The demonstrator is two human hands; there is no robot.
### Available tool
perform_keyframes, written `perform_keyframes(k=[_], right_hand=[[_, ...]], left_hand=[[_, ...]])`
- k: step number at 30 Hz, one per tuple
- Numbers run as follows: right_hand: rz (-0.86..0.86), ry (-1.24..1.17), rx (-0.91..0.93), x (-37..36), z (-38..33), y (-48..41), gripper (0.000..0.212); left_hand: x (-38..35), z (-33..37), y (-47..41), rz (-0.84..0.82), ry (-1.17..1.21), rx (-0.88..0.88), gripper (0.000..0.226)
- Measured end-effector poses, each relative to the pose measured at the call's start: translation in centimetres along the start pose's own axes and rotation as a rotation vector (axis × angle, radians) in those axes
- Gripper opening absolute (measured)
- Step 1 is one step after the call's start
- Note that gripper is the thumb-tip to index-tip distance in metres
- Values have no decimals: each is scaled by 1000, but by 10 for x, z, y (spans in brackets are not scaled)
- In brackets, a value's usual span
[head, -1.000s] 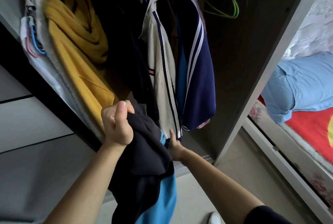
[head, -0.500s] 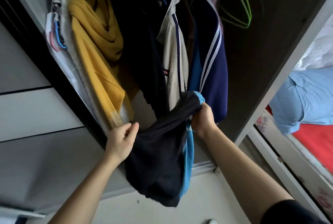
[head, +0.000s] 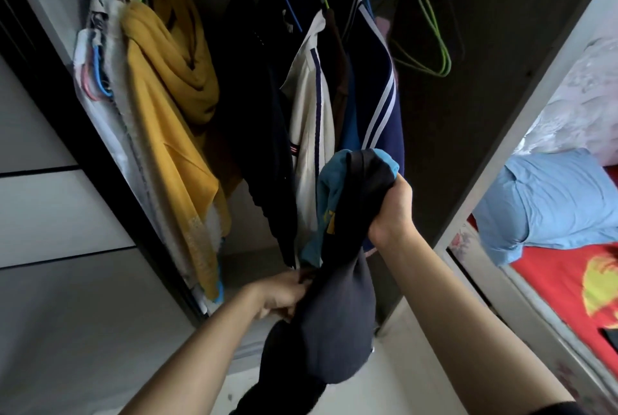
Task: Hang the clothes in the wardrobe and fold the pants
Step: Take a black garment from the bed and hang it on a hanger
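The right hand clenches the bunched top of a dark garment (blue fabric shows at the fold), just in front of the hem of the navy striped jacket. Below and left of that jacket, the left hand grips the same cloth, fingertips hidden. A cream shirt hangs beside the jacket's left, a mustard garment farther left, and green hangers to its right.
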State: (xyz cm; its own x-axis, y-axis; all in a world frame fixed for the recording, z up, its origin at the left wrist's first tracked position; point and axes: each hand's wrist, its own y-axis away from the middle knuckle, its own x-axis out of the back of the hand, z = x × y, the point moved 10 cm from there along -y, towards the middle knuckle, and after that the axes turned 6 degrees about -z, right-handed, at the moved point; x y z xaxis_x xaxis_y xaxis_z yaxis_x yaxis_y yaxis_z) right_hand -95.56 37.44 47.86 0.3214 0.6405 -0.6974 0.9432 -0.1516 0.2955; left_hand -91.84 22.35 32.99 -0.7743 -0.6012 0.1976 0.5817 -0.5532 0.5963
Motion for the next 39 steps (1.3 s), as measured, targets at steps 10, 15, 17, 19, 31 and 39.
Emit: perform_keyframes(k=[10, 15, 17, 19, 31, 39], right_hand=[[115, 120, 171, 29, -78, -9, 38], [144, 498, 333, 58, -112, -26, 42], [57, 725, 352, 55, -111, -34, 37], [-4, 881, 334, 54, -108, -42, 19], [273, 1367, 994, -26, -263, -113, 43], [289, 1738, 957, -87, -331, -182, 51]], left_hand=[[-42, 45, -38, -80, 427, -110, 30], [40, 42, -23, 524, 912, -49, 18], [59, 63, -16, 584, 1003, -143, 16], [74, 84, -9, 665, 943, -198, 13], [84, 212, -18, 650, 782, -526, 21], [125, 244, 18, 990, 471, -739, 35]])
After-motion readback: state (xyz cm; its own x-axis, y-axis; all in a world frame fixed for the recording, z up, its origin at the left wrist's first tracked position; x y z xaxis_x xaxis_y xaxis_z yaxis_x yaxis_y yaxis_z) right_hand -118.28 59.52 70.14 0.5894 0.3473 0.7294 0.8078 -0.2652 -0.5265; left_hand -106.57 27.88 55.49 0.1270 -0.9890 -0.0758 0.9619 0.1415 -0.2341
